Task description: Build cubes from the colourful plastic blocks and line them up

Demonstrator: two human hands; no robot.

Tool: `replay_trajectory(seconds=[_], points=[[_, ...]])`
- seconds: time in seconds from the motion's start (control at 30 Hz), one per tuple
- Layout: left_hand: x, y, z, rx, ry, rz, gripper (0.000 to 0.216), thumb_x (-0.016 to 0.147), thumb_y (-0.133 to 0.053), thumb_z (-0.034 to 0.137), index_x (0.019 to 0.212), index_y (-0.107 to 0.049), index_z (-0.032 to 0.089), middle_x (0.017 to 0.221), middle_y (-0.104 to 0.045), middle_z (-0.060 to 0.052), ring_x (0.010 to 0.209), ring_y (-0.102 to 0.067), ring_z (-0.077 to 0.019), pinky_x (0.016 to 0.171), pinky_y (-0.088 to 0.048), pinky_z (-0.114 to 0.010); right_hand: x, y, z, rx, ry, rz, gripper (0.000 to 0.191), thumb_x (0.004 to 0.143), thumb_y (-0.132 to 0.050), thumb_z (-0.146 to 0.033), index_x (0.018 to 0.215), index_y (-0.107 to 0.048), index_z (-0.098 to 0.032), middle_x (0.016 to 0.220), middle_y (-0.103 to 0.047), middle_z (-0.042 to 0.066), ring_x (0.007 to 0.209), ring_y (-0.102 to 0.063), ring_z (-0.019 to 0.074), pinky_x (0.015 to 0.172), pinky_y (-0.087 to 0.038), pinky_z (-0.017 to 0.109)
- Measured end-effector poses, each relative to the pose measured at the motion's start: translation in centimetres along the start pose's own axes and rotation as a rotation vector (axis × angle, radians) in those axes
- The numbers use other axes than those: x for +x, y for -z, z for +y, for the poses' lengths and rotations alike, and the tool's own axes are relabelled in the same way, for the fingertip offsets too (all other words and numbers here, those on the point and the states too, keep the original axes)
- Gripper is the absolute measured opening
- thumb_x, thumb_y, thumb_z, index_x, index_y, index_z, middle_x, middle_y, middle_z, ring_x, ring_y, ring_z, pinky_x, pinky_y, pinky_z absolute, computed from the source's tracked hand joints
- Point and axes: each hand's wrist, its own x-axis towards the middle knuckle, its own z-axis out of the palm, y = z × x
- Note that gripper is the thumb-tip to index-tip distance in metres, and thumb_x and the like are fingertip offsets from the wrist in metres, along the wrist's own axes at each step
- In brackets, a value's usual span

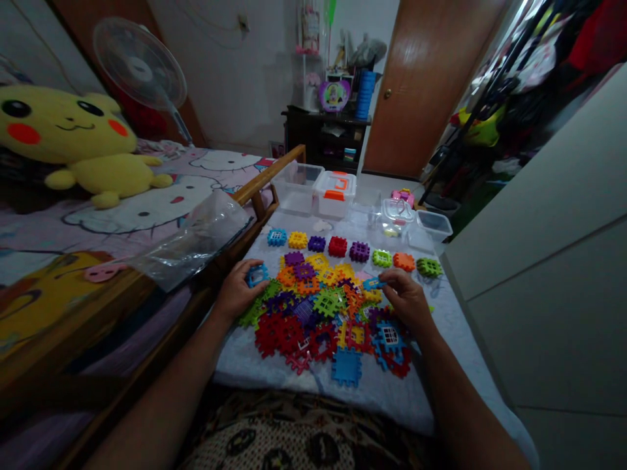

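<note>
A heap of coloured interlocking plastic tiles (318,313) lies on a pale cloth (294,375) in front of me. My left hand (239,290) is closed round a blue tile (257,274) at the heap's left edge. At the heap's right side my right hand (406,299) pinches a small light-blue tile (372,284). Behind the heap, a row of single tiles (353,251) runs from blue at the left to green at the right.
Clear plastic boxes (296,186) and a white box with an orange latch (334,192) stand behind the row. A wooden bed rail (259,186), a clear plastic bag (196,241) and a yellow plush toy (73,140) lie left. A white cabinet (548,261) stands at the right.
</note>
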Motion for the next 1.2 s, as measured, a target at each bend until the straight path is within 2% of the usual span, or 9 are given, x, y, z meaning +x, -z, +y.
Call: replay_trajectory(seconds=[0.17, 0.37, 0.7, 0.8, 0.9, 1.07, 1.2], points=[[-0.2, 0.2, 0.6, 0.033, 0.027, 0.011, 0.051, 0.072, -0.066, 0.052, 0.111, -0.065, 0.019, 0.114, -0.067, -0.009, 0.102, -0.065, -0.027, 0.095, -0.05, -0.038, 0.3, -0.8, -1.6, -0.095, 0.117, -0.042, 0.006, 0.083, -0.058, -0.02, 0.084, -0.064, -0.022, 0.094, -0.065, 0.006, 0.084, -0.06, 0.0182, 0.072, -0.051, 0.032], [-0.4, 0.3, 0.8, 0.033, 0.107, 0.021, 0.057, 0.069, -0.071, 0.053, 0.114, -0.064, 0.019, 0.118, -0.07, -0.01, 0.102, -0.067, -0.0272, 0.097, -0.051, -0.039, 0.1, -2.1, -1.1, -0.216, 0.177, -0.149, 0.01, 0.085, -0.056, -0.018, 0.089, -0.064, -0.023, 0.098, -0.064, 0.007, 0.086, -0.062, 0.0192, 0.079, -0.054, 0.035], [-0.7, 1.0, 2.8, 0.029, 0.025, 0.074, 0.052, 0.073, -0.07, 0.053, 0.111, -0.066, 0.018, 0.113, -0.072, -0.009, 0.101, -0.069, -0.026, 0.096, -0.052, -0.038, -0.2, -1.9, -0.7, -0.354, 0.231, -0.399, 0.021, 0.084, -0.061, -0.02, 0.104, -0.067, -0.022, 0.105, -0.065, 0.009, 0.1, -0.062, 0.0234, 0.09, -0.052, 0.041], [-0.6, 1.3, 4.6, 0.008, -0.039, 0.032, 0.051, 0.074, -0.071, 0.052, 0.112, -0.066, 0.019, 0.113, -0.072, -0.008, 0.101, -0.069, -0.0259, 0.095, -0.053, -0.039, -0.2, -2.0, -0.8, -0.337, 0.219, -0.42, 0.025, 0.085, -0.066, -0.028, 0.109, -0.067, -0.023, 0.11, -0.064, 0.01, 0.104, -0.062, 0.0241, 0.092, -0.052, 0.041], [-0.4, 0.8, 7.3, -0.042, -0.133, -0.092, 0.05, 0.074, -0.072, 0.05, 0.114, -0.066, 0.02, 0.114, -0.072, -0.007, 0.103, -0.068, -0.0258, 0.095, -0.053, -0.04, -0.3, -2.2, -0.7, -0.327, 0.202, -0.419, 0.03, 0.084, -0.068, -0.031, 0.113, -0.066, -0.023, 0.113, -0.064, 0.01, 0.106, -0.062, 0.0245, 0.093, -0.052, 0.042], [-0.1, -1.7, 12.7, -0.06, -0.372, -0.307, 0.046, 0.076, -0.074, 0.043, 0.115, -0.066, 0.021, 0.115, -0.072, -0.008, 0.103, -0.068, -0.0243, 0.095, -0.052, -0.04, -0.4, -2.2, -0.3, -0.347, 0.203, -0.397, 0.038, 0.082, -0.073, -0.035, 0.117, -0.064, -0.023, 0.117, -0.066, 0.011, 0.112, -0.06, 0.0274, 0.098, -0.049, 0.047], [0.2, -4.1, 15.7, 0.05, -0.508, -0.39, 0.047, 0.078, -0.072, 0.043, 0.118, -0.063, 0.019, 0.115, -0.071, -0.01, 0.105, -0.066, -0.0268, 0.091, -0.053, -0.041, -0.4, -1.5, -0.5, -0.315, 0.204, -0.37, 0.037, 0.081, -0.073, -0.035, 0.115, -0.064, -0.023, 0.115, -0.068, 0.01, 0.11, -0.061, 0.0268, 0.096, -0.05, 0.046]])
